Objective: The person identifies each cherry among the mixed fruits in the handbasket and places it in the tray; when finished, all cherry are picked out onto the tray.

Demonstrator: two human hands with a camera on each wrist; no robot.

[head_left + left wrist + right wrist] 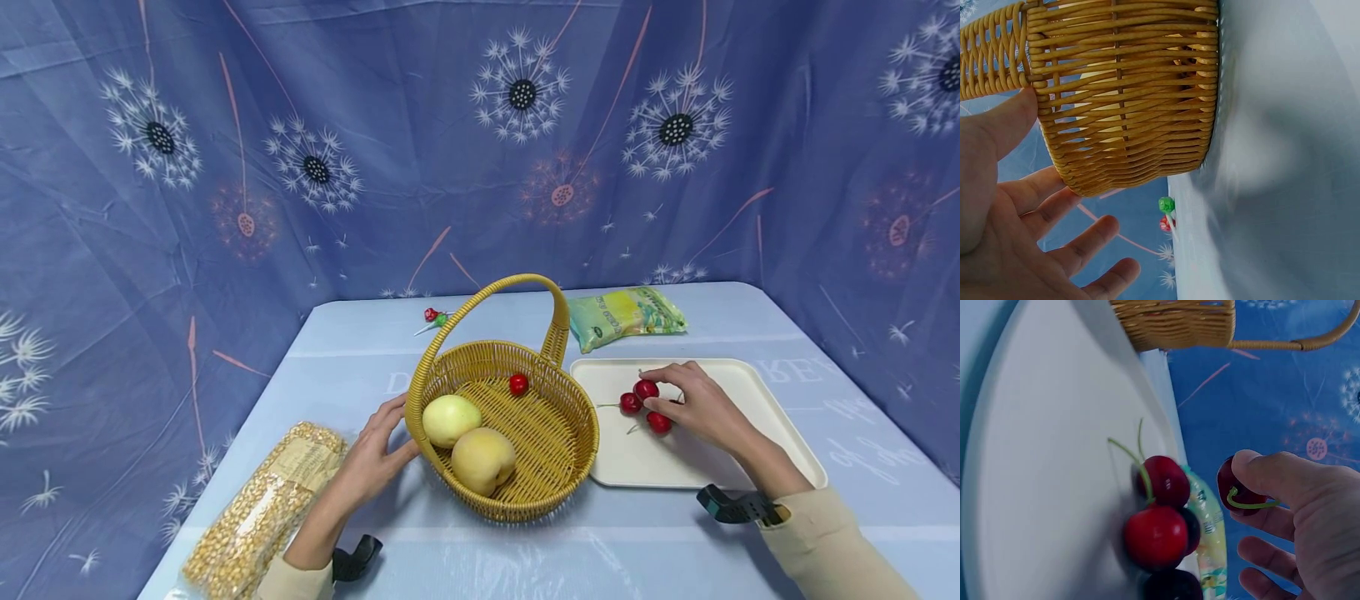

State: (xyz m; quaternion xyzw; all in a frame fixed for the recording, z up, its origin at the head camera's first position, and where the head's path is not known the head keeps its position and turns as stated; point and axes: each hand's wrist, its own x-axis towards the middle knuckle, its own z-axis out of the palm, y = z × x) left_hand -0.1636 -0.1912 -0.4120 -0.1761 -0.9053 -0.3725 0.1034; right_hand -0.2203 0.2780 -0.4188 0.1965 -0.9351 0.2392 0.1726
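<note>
My right hand (708,406) pinches a dark red cherry (1241,490) with a green stem between thumb and index finger, above the cream tray (780,433). Several more cherries (1155,537) cluster on the tray under that hand, partly hidden by it in the head view. Left of the tray stands a yellow woven basket (577,417) with an arched handle. Inside it lie a pale green fruit (452,421), a yellow peach (483,460) and one red cherry (518,384). My left hand (371,458) touches the basket's left rim near the handle's base, fingers spread and fairly straight.
A clear bag of yellow kernels (262,508) lies at the left front. Behind the basket are red and green lollipops (440,319). A green and yellow packet (626,317) sits behind the tray. A blue dandelion-print curtain (420,150) closes off the back.
</note>
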